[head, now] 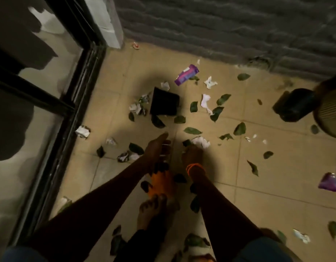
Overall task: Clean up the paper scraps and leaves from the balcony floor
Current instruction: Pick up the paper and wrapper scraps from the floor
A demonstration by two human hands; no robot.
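Head view shows the right hand (192, 155) pinching a crumpled paper scrap (201, 141) at its fingertips, left hand (159, 146) open beside it; best gather neighbouring leaves together.

Bare forearms, blue sleeves (265, 248) ending near the elbows at 5 and 7 o'clock. Thin orange bangles (195, 168) looped around the right wrist. Bare foot (151, 210) at 6 o'clock, dark trouser hem above it.
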